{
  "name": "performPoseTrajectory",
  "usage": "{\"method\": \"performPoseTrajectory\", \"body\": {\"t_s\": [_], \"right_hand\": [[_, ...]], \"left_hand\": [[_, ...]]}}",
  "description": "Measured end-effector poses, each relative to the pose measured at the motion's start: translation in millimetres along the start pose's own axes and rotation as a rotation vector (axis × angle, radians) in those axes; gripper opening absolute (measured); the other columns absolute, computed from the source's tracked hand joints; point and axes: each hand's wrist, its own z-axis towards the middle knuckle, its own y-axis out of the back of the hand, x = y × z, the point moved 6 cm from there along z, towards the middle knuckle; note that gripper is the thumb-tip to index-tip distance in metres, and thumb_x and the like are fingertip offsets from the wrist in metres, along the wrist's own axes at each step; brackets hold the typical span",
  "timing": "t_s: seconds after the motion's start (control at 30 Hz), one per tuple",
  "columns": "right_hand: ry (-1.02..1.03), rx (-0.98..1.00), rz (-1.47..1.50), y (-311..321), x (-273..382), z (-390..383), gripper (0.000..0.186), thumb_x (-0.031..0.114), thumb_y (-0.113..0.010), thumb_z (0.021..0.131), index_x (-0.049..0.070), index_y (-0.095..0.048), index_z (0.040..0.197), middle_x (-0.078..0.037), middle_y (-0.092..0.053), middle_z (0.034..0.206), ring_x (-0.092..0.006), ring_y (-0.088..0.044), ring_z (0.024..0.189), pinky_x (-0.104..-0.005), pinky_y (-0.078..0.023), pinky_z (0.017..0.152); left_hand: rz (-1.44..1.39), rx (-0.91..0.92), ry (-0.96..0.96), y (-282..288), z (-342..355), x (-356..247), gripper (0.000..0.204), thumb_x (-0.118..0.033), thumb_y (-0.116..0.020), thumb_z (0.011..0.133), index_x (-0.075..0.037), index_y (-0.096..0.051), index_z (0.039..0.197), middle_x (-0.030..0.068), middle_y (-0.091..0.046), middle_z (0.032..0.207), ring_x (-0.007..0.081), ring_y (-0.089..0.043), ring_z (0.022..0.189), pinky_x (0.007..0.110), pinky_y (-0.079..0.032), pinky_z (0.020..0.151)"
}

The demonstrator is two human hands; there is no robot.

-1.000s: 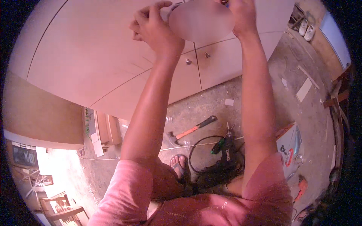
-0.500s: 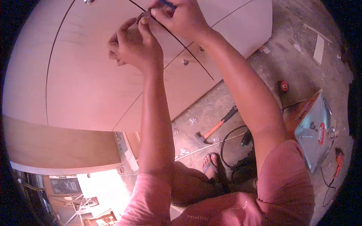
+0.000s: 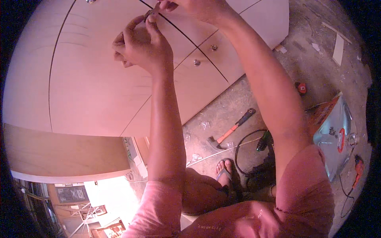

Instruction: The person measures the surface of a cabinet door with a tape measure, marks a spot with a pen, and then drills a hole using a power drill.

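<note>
Between the thumb and forefinger of my left hand [image 3: 145, 49] is a small dark piece [image 3: 151, 15], too blurred to name. It sits over a dark gap between the doors of a pale cabinet [image 3: 95, 87]. My right hand [image 3: 200, 8] is at the top edge, partly cut off. Its fingers are bent closed right by the far end of the dark piece, and what they hold cannot be made out. Round knobs, one of them a shiny knob [image 3: 197, 62], stand on the cabinet fronts below the hands.
On the concrete floor lie a claw hammer [image 3: 232, 129] with an orange and black handle, a black cable [image 3: 237, 152], a red tape measure [image 3: 301, 88] and an orange-handled tool [image 3: 358, 170]. A pale blue bag [image 3: 331, 137] is at the right. A curved wooden panel [image 3: 67, 152] stands at left.
My right hand has shifted up toward the top edge, and the blue item in its fingers is out of sight. My left hand keeps its pinch in nearly the same place.
</note>
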Motion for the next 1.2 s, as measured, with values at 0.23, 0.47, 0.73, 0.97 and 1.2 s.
{"method": "performPoseTrajectory", "body": {"t_s": [0.23, 0.47, 0.73, 0.97, 1.2], "right_hand": [[0.036, 0.124, -0.485, -5.3, 12.1, 3.8, 0.016, 0.015, -0.066, 0.095, -0.001, -0.063, 0.093, -0.008, -0.069, 0.074, -0.0143, -0.064, 0.064, -0.0324, -0.052, 0.061], [0.019, 0.181, -0.499, -13.0, -1.9, 3.2, 0.017, 0.015, -0.068, 0.091, -0.002, -0.064, 0.094, -0.009, -0.069, 0.073, -0.0145, -0.063, 0.064, -0.0332, -0.050, 0.060], [0.038, 0.160, -0.494, -12.7, 5.9, 3.5, 0.016, 0.014, -0.067, 0.090, -0.001, -0.065, 0.093, -0.010, -0.069, 0.073, -0.0164, -0.064, 0.064, -0.0345, -0.052, 0.061], [0.015, 0.157, -0.583, -12.1, 7.0, 5.3, 0.016, 0.015, -0.067, 0.090, -0.001, -0.066, 0.093, -0.011, -0.069, 0.072, -0.0184, -0.065, 0.065, -0.0349, -0.052, 0.062], [0.032, 0.148, -0.574, -16.0, 4.1, 5.5, 0.017, 0.015, -0.067, 0.089, -0.001, -0.066, 0.094, -0.011, -0.068, 0.072, -0.0193, -0.066, 0.066, -0.0359, -0.053, 0.063]], "left_hand": [[0.005, -0.009, -0.015, -0.8, -0.7, 1.7, 0.018, -0.033, -0.079, 0.086, -0.023, -0.076, 0.101, 0.0113, -0.050, 0.115, 0.0351, -0.038, 0.118, 0.055, -0.028, 0.096], [0.033, 0.015, 0.033, 4.6, 0.4, 5.4, 0.020, -0.035, -0.080, 0.085, -0.022, -0.076, 0.101, 0.0113, -0.049, 0.116, 0.0349, -0.037, 0.120, 0.056, -0.027, 0.097], [-0.025, -0.004, 0.005, -1.3, -0.6, 4.6, 0.017, -0.029, -0.079, 0.084, -0.022, -0.076, 0.100, 0.0111, -0.049, 0.116, 0.0352, -0.037, 0.120, 0.057, -0.027, 0.097], [-0.031, -0.008, 0.012, 0.5, -0.2, 1.5, 0.017, -0.026, -0.079, 0.084, -0.022, -0.076, 0.100, 0.0118, -0.049, 0.117, 0.0353, -0.038, 0.119, 0.058, -0.027, 0.098], [-0.019, -0.011, 0.008, 1.5, -0.3, 6.4, 0.016, -0.026, -0.079, 0.084, -0.023, -0.076, 0.099, 0.0122, -0.049, 0.117, 0.0358, -0.038, 0.120, 0.057, -0.028, 0.098]]}}
